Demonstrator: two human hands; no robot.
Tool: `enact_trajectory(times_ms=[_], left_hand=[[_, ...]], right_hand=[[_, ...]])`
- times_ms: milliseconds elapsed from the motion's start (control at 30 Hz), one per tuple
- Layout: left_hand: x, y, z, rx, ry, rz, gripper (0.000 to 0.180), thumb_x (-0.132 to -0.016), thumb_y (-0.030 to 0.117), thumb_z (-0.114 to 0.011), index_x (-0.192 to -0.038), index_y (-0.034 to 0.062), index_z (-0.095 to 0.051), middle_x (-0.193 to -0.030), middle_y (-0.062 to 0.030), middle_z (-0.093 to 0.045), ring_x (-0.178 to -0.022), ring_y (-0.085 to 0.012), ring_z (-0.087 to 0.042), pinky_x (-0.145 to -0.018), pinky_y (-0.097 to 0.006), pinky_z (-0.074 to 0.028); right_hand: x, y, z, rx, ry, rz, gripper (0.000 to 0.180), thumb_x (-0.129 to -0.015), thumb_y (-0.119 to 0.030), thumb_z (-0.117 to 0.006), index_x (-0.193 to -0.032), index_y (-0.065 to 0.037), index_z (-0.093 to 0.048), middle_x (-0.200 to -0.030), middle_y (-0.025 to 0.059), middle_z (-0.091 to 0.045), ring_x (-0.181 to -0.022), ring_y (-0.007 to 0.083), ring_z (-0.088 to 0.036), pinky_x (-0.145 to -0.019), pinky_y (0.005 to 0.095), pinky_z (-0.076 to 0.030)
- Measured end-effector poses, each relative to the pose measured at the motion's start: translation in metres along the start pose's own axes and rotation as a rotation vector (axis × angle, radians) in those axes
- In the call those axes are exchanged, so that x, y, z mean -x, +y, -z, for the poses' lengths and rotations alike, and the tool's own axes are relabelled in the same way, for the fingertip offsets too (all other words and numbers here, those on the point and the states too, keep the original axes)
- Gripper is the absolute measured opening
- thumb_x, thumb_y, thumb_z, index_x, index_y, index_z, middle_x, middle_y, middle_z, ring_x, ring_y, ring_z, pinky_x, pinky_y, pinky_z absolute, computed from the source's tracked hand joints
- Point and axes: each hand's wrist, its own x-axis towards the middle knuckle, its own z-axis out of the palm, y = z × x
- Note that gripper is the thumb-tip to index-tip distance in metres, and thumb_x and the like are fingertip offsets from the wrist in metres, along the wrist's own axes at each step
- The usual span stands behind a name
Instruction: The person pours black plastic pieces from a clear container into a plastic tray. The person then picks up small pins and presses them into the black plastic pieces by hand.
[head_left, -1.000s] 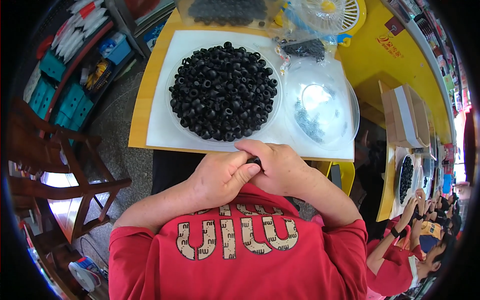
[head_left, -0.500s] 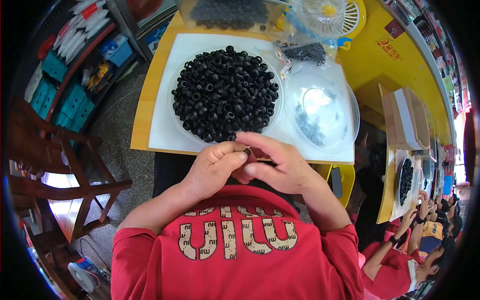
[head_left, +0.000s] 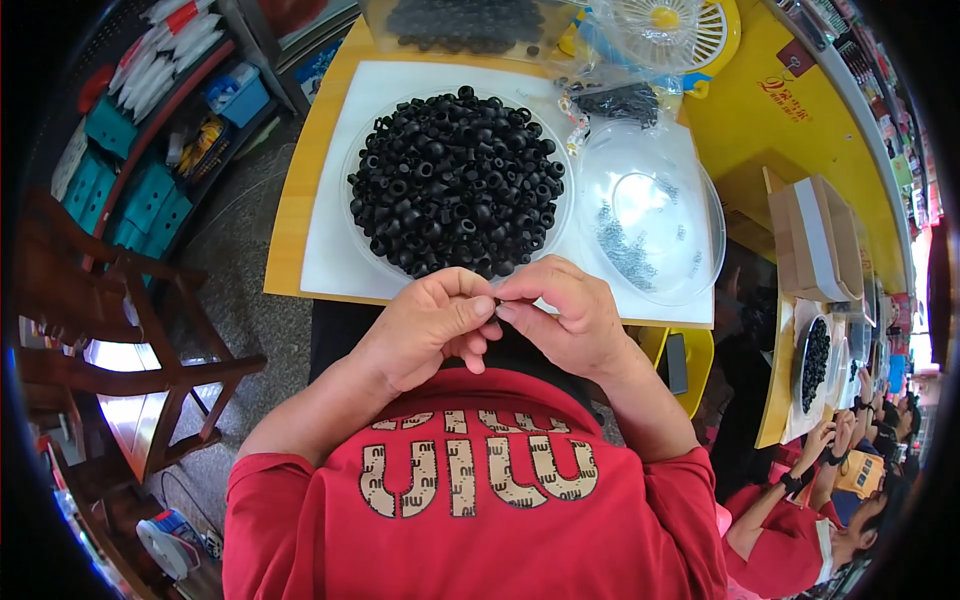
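At left, a wooden chair (head_left: 175, 377) is standing on the grey floor (head_left: 240, 290), while teal boxes (head_left: 150, 195) and a blue bin (head_left: 245, 100) are sitting on shelving (head_left: 190, 85) beneath white packets (head_left: 150, 75). At right, a cardboard box (head_left: 843, 240) is resting near a yellow wall (head_left: 722, 140), a yellow bin (head_left: 703, 372) is holding a dark grey object (head_left: 677, 362), and a co-worker (head_left: 775, 535) is wearing red.

A wooden chair (head_left: 190, 376) stands on grey floor (head_left: 245, 240).
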Motion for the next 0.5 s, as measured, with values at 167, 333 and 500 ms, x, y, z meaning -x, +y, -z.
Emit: enact_trajectory(times_ms=[167, 333, 500], left_hand=[[0.006, 0.005, -0.004, -0.041, 0.075, -0.007, 0.018, -0.084, 0.009, -0.057, -0.099, -0.0013, -0.054, -0.084, -0.0086, -0.060, -0.071, -0.0146, -0.061, -0.066, -0.028, -0.054], [0.009, 0.004, -0.003, -0.101, 0.108, -0.020, 0.022, -0.084, 0.006, -0.055, -0.104, -0.0023, -0.053, -0.089, -0.0093, -0.061, -0.075, -0.0154, -0.061, -0.070, -0.028, -0.054], [0.010, 0.003, -0.002, -0.148, 0.113, -0.024, 0.021, -0.084, 0.006, -0.055, -0.103, -0.0030, -0.053, -0.091, -0.0099, -0.060, -0.077, -0.0159, -0.061, -0.070, -0.028, -0.053]], right_hand=[[0.002, 0.004, 0.002, 0.030, -0.016, 0.021, 0.020, -0.071, 0.001, -0.064, -0.091, -0.006, -0.063, -0.084, 0.0075, -0.062, -0.075, 0.0192, -0.062, -0.065, 0.0260, -0.049], [0.000, -0.005, 0.001, 0.020, -0.030, -0.042, 0.021, -0.072, 0.001, -0.064, -0.092, -0.005, -0.062, -0.086, 0.0079, -0.062, -0.078, 0.0192, -0.062, -0.067, 0.0258, -0.050], [0.004, -0.003, -0.003, -0.109, -0.036, -0.254, 0.017, -0.074, 0.004, -0.062, -0.090, -0.003, -0.061, -0.087, 0.0081, -0.062, -0.080, 0.0163, -0.061, -0.069, 0.0247, -0.049]])
